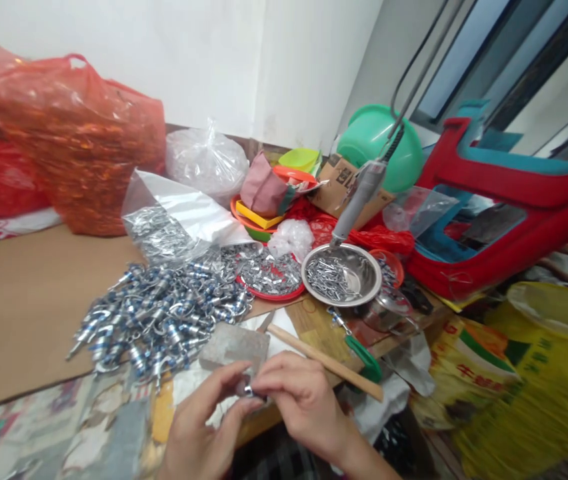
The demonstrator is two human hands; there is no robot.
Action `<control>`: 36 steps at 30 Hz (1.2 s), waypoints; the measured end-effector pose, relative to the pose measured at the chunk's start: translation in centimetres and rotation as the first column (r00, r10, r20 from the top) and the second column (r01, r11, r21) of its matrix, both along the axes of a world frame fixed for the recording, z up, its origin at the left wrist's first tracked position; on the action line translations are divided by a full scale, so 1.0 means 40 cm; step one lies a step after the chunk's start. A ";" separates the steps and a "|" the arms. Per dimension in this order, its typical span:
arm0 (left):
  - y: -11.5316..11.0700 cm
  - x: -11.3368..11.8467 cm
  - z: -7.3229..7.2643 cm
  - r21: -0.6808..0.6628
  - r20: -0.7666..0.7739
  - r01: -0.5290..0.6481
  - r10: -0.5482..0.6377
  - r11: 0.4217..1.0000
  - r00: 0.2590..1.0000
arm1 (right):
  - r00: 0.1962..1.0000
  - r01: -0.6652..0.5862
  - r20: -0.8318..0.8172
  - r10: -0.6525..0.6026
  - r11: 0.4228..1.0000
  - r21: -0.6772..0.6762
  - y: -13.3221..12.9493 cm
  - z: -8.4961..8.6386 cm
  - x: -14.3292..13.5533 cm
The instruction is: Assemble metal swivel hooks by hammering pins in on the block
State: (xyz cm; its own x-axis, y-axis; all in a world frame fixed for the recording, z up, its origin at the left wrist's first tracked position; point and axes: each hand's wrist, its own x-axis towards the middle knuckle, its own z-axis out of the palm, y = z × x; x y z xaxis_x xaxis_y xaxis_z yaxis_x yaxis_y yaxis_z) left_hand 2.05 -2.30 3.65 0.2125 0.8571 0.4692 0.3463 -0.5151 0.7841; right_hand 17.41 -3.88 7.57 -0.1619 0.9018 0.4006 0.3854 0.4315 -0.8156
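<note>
My left hand and my right hand meet at the front edge of the bench, fingers pinched together. Between their fingertips is a small shiny metal piece, partly hidden, whose exact kind I cannot make out. Just beyond the fingers lies a grey metal block. A wooden handle slants to the right past my right hand. Left of the block spreads a heap of silver and blue metal fittings with rings and hooks.
Behind the block stand a red tray of small metal parts and a steel bowl of metal pins. A grey cylindrical tool hangs over the bowl on a cord. A green-handled tool, orange bag and red stool surround them.
</note>
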 end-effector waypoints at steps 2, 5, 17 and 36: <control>-0.001 -0.006 0.001 0.035 -0.009 -0.026 0.026 0.999 1.000 | 0.999 -0.023 -0.032 0.024 1.000 0.006 0.001 -0.008 -0.003; -0.001 -0.010 0.016 0.075 0.015 -0.014 0.012 0.997 1.000 | 0.995 -0.028 -0.096 0.028 1.000 0.008 0.002 -0.019 0.002; 0.002 -0.015 0.072 -0.476 0.189 0.105 -0.015 0.873 0.982 | 0.976 -0.076 0.216 -0.032 0.875 0.478 -0.017 -0.047 0.015; -0.016 0.018 0.020 -0.615 0.451 0.081 0.265 0.784 0.852 | 0.992 0.086 0.085 -0.098 0.987 0.134 -0.023 -0.062 -0.006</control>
State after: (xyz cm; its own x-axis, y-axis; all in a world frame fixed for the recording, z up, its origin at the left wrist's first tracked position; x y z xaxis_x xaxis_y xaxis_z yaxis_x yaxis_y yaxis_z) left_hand 2.75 -2.95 4.44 0.0084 0.9917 -0.1283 -0.1519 0.1280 0.9801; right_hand 17.15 -4.81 5.10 -0.1213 0.8561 0.5024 0.4982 0.4903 -0.7151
